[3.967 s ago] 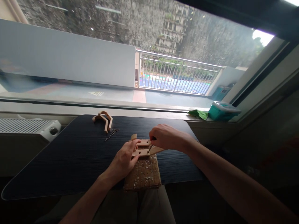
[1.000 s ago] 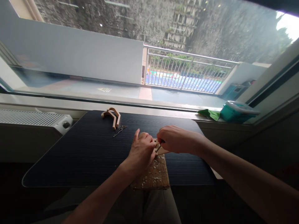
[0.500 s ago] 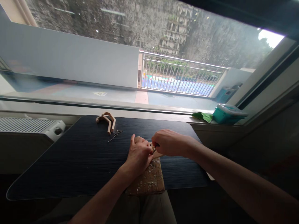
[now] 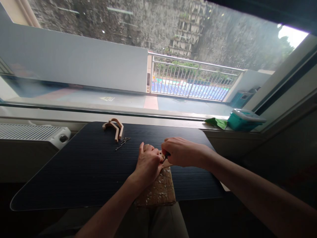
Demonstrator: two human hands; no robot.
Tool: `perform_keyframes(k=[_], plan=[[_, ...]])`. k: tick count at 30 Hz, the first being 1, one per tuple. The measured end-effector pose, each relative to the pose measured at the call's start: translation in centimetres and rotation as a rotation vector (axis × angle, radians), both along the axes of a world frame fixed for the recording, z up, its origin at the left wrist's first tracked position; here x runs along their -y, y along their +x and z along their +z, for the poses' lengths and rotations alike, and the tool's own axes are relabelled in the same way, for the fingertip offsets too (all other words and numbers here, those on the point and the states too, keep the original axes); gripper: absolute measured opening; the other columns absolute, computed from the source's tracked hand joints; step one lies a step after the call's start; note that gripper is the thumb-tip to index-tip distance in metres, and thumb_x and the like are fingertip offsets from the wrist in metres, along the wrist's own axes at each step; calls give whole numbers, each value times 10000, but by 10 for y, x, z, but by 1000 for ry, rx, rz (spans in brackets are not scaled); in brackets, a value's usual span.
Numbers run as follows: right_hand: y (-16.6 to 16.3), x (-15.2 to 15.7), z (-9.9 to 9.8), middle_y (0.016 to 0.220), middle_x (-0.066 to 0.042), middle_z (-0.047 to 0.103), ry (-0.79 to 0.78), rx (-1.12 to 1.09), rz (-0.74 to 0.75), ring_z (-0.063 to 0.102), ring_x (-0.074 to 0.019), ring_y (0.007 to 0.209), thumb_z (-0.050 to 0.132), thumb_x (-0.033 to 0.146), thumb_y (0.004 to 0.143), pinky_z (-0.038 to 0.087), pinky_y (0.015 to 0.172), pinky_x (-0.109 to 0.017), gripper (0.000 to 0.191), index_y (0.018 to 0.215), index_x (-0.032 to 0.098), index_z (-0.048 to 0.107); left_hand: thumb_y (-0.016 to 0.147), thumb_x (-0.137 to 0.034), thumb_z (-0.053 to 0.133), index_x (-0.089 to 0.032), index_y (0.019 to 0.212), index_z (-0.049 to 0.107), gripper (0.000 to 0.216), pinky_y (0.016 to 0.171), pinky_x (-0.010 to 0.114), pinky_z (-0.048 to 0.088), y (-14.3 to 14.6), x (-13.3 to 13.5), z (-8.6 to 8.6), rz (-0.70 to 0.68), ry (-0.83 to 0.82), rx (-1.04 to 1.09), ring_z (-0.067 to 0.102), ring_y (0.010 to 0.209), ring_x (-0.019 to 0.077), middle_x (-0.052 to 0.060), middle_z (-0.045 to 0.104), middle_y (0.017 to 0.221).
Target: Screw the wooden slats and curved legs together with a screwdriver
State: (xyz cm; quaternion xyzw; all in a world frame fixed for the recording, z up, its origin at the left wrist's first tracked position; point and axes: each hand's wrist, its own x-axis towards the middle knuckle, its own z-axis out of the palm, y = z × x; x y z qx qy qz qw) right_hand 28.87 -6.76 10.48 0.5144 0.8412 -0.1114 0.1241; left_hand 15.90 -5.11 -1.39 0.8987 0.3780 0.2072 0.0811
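My left hand (image 4: 149, 162) is closed on a pale wooden piece (image 4: 167, 163), pressing it down on a worn, scuffed block (image 4: 158, 189) at the table's front edge. Most of the piece is hidden under my fingers; a small dark hole shows on it. My right hand (image 4: 178, 151) is wrapped round a dark-handled tool with a thin metal shaft (image 4: 165, 158). The shaft slants down to the wood beside my left thumb, and its tip is hidden. Left of my hands lie several thin metal pieces (image 4: 123, 143), with curved wooden parts (image 4: 116, 128) behind them.
The dark table (image 4: 74, 165) stands against a window sill. A teal box with a clear lid (image 4: 245, 120) and a green cloth (image 4: 216, 123) sit on the sill at the right. A white radiator (image 4: 34, 134) is at the left. A pale flat piece (image 4: 225, 186) juts out by the right edge.
The dark handle of the tool shows a little more below my right hand. Both hands stay in nearly the same place; the whole view has shifted slightly.
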Motion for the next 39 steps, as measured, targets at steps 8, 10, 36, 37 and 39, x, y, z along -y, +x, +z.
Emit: perform_keyframes(k=[8, 10, 36, 37, 39], plan=[[-2, 0, -2, 763, -78, 666, 25, 41, -7, 580, -156, 686, 484, 202, 784, 323, 545, -249, 206, 820, 132, 674, 770, -209, 590, -244, 723, 679, 107, 1045, 621, 128, 0, 2, 1, 23, -10, -17, 468, 937, 243, 21, 618, 788], [-2, 0, -3, 739, -69, 668, 42, 43, -1, 582, -152, 660, 461, 205, 799, 313, 527, -253, 226, 809, 141, 677, 783, -222, 580, -251, 758, 686, 113, 1054, 605, 129, -1, 3, 2, 32, -8, -22, 467, 955, 240, 17, 621, 801], [-1, 1, 4, 820, -73, 686, 80, 85, -15, 615, -187, 757, 476, 236, 793, 345, 560, -260, 223, 929, 171, 640, 757, -212, 595, -221, 671, 652, 103, 1049, 621, 125, 1, 2, -2, 38, 25, -42, 477, 909, 224, 1, 635, 766], [-2, 1, 4, 807, -77, 686, 88, 99, -28, 618, -192, 753, 468, 255, 806, 347, 560, -264, 220, 900, 169, 647, 755, -210, 595, -219, 664, 648, 105, 1051, 617, 125, 1, 2, -2, 43, 23, -43, 478, 906, 223, 1, 632, 758], [-4, 0, 4, 786, -82, 685, 118, 117, -46, 623, -205, 742, 454, 302, 823, 345, 549, -274, 244, 859, 167, 654, 752, -205, 595, -218, 668, 647, 100, 1054, 608, 129, 1, 2, -1, 55, 22, -36, 480, 899, 220, 1, 626, 736]])
